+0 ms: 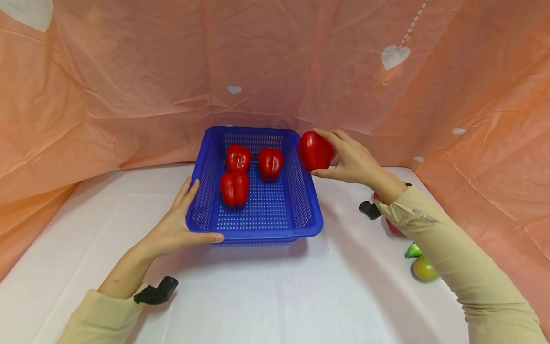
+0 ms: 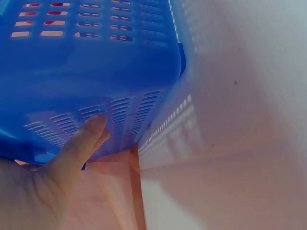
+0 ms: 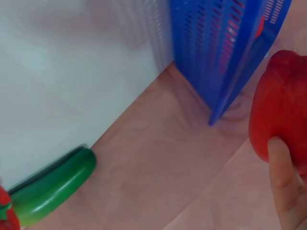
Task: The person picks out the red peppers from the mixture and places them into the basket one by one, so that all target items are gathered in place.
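Okay, we have the blue basket (image 1: 253, 235) at the far side of the white tabletop (image 1: 240, 296), close to the orange backdrop (image 1: 266, 57). Our left hand (image 1: 176, 229) is spread around its near left corner: thumb out along the front rim, straight fingers along the left side. Left wrist view shows us digits at the slotted outer wall.

Our right hand (image 1: 350, 157) pinches the held pepper (image 1: 315, 152), thumb below, fingers above. It's red, up at the basket's right rim toward the back corner. Right wrist view shows a gap to the basket.

Inside the basket we count three reds: back-left pepper (image 1: 238, 158), back-right pepper (image 1: 270, 163), front-left pepper (image 1: 235, 189). Front-left sits just ahead of back-left; we can't tell if they touch.

Right of the basket, partly under our right sleeve (image 1: 447, 248): a red item (image 1: 394, 228), mostly hidden, a small green item (image 1: 413, 251) and a yellow-green round item (image 1: 425, 268) beside it. Right wrist view also gives us a long green cucumber (image 3: 55, 187), next to a red tomato-like piece (image 3: 6, 213) cut by the frame.
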Demonstrator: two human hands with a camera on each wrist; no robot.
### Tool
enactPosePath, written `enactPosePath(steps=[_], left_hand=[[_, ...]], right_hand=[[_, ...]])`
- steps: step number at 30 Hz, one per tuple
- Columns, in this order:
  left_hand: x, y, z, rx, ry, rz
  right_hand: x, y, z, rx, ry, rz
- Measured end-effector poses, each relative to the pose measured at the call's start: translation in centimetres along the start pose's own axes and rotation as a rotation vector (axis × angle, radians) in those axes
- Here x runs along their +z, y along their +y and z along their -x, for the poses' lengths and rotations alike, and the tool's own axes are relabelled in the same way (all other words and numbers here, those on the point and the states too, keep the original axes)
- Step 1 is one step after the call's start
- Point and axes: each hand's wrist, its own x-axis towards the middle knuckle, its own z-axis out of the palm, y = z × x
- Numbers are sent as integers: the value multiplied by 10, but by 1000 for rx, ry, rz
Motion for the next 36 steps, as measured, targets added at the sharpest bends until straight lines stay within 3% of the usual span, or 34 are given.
enactPosePath(steps=[27, 36], left_hand=[[0, 0, 0, 1, -3, -6], [0, 0, 0, 6, 2, 1]], right_hand=[[18, -37, -35, -20, -46, -108], [29, -48, -47, -10, -101, -123]])
